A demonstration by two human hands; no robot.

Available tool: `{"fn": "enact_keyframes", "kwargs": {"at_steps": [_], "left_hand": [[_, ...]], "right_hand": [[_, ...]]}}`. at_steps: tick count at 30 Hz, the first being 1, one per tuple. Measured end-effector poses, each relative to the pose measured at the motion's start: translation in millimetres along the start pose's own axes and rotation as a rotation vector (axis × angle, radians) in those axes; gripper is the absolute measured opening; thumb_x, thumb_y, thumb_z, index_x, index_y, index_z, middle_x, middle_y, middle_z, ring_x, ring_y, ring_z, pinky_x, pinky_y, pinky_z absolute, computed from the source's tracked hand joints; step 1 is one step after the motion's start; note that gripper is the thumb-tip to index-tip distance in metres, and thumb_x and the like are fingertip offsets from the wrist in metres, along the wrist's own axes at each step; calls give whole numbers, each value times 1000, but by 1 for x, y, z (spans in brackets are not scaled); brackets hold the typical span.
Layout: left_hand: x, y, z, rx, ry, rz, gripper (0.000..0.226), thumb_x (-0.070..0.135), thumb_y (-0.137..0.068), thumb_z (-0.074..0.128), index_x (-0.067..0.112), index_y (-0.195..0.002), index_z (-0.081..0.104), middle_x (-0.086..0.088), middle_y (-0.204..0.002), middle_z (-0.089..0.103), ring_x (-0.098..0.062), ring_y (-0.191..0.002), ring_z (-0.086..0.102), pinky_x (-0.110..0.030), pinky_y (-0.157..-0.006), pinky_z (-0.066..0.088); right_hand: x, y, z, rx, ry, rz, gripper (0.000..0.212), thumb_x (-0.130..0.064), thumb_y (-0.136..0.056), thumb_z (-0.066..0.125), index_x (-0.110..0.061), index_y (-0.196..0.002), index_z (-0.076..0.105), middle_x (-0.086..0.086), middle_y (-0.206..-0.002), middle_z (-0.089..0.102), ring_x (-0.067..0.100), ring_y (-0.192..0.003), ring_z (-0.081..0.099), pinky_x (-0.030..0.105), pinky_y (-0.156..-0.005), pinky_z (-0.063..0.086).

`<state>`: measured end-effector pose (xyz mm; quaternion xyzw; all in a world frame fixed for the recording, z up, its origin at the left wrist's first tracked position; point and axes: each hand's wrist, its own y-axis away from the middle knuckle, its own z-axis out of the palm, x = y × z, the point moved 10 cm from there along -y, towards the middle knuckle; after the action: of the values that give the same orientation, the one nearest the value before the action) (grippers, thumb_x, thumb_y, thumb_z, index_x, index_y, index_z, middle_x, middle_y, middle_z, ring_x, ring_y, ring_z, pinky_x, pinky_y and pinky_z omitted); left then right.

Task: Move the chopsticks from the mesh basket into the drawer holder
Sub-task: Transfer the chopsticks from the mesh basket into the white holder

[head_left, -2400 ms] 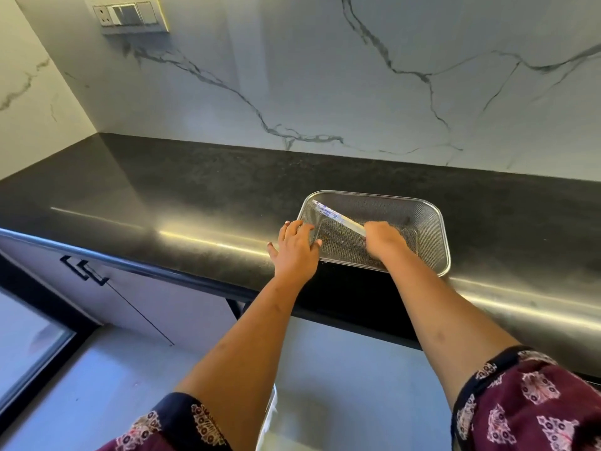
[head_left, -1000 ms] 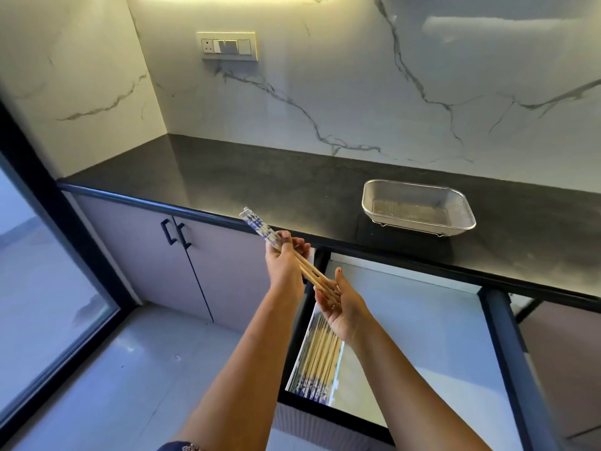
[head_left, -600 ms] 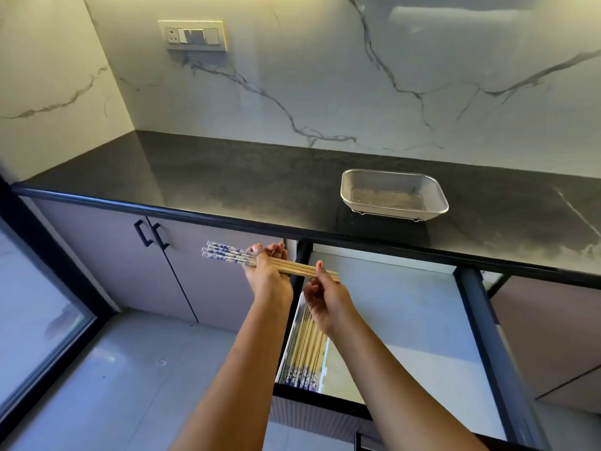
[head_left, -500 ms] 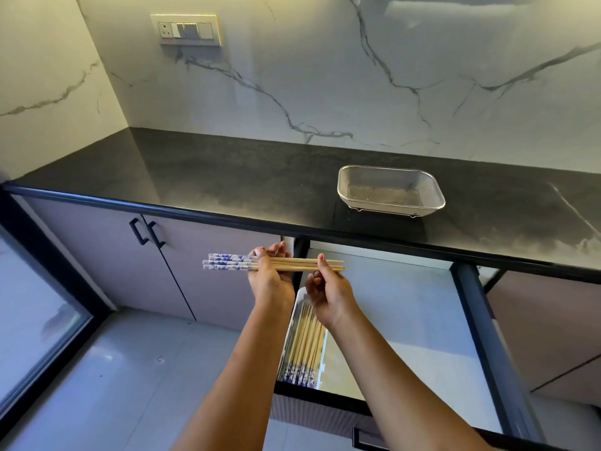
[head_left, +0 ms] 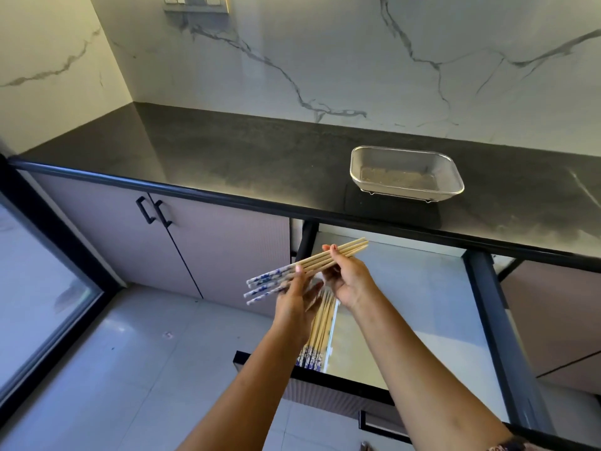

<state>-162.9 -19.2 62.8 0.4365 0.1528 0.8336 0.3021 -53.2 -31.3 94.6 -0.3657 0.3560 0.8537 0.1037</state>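
Observation:
Both hands hold a bundle of several wooden chopsticks (head_left: 317,262) with blue-and-white patterned ends, slanted from lower left to upper right above the open drawer (head_left: 422,304). My left hand (head_left: 299,299) supports the patterned end with fingers spread under it. My right hand (head_left: 348,278) grips the plain wooden part. Below them, the narrow holder (head_left: 317,340) at the drawer's left side has several more chopsticks lying in it. The mesh basket (head_left: 406,174) stands on the black counter with no chopsticks visible inside.
The black counter (head_left: 227,157) runs along a marble wall. Closed cabinet doors with black handles (head_left: 153,211) are to the left of the drawer. The drawer's black frame (head_left: 497,320) juts out on the right. A glass door (head_left: 39,304) lies at the far left.
The chopsticks went from the basket to above the open drawer. In the last half second the bundle tilted, patterned ends dropping toward the lower left, and the sticks fanned apart at that end.

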Motion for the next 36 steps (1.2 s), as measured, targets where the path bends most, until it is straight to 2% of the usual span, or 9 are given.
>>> {"fn": "enact_keyframes", "kwargs": {"at_steps": [2, 3, 5, 9, 14, 18, 27, 31, 36], "left_hand": [[-16, 2, -29, 59, -58, -63, 46, 38, -92, 54, 9, -128, 54, -7, -114, 67, -22, -108, 62, -35, -79, 50], [-19, 2, -47, 116, -50, -68, 48, 35, -92, 55, 7, -131, 49, -10, -114, 66, -24, -109, 61, -35, -79, 51], [-15, -1, -76, 216, -40, -47, 55, 31, -93, 56, 7, -138, 38, -17, -124, 59, -30, -114, 59, -40, -94, 49], [-7, -14, -88, 254, -90, -58, 44, 41, -98, 44, 6, -123, 53, -11, -131, 57, -28, -117, 56, -42, -106, 41], [-13, -16, -83, 298, 72, -71, 52, 44, -101, 31, 10, -97, 70, -10, -91, 74, -23, -78, 71, -29, -61, 55], [-15, -17, -83, 348, 168, -37, 52, 42, -101, 32, 9, -87, 70, -4, -68, 75, -18, -58, 72, -22, -44, 53], [-21, -19, -83, 490, 110, -18, 50, 44, -99, 39, 8, -73, 63, -4, -49, 68, -14, -43, 66, -19, -41, 49], [-21, -18, -96, 483, -193, -2, 36, 34, -98, 46, 12, -81, 69, -3, -70, 68, -16, -63, 62, -27, -58, 49], [-5, -24, -101, 473, -367, 51, 16, 18, -96, 52, 16, -91, 68, -1, -86, 68, -14, -82, 64, -25, -66, 51]], "right_hand": [[-4, -11, -16, 46, 40, -9, 18, -11, -95, 55, -5, -81, 65, 9, -78, 62, 18, -70, 60, 26, -57, 58], [-5, -17, -23, 56, 61, -4, 19, -9, -96, 54, -4, -80, 63, 10, -78, 61, 18, -71, 59, 27, -67, 60], [-2, -27, -34, 55, 147, 35, 21, -8, -97, 51, -3, -80, 62, 10, -80, 60, 18, -73, 58, 35, -91, 52], [9, -41, -35, 16, 287, 104, 18, -8, -98, 51, 2, -91, 64, 11, -81, 61, 17, -77, 60, 38, -97, 47], [7, -49, -19, -14, 330, 96, 16, -8, -96, 53, -1, -87, 64, 10, -82, 63, 18, -76, 62, 36, -85, 57], [11, -50, -9, -41, 344, 80, 19, -7, -96, 53, -5, -80, 63, 8, -78, 67, 19, -77, 63, 37, -82, 56], [60, -46, 7, -137, 398, 169, 17, -6, -98, 50, -3, -86, 61, 10, -75, 69, 9, -57, 70, 24, -59, 59], [74, -58, -13, -71, 473, 218, 14, -4, -98, 49, -5, -87, 57, 3, -60, 70, 7, -49, 68, 22, -50, 58], [102, -78, -58, 91, 752, 305, 14, -10, -96, 56, -4, -109, 55, 11, -90, 69, 16, -72, 71, 27, -56, 57]]}}
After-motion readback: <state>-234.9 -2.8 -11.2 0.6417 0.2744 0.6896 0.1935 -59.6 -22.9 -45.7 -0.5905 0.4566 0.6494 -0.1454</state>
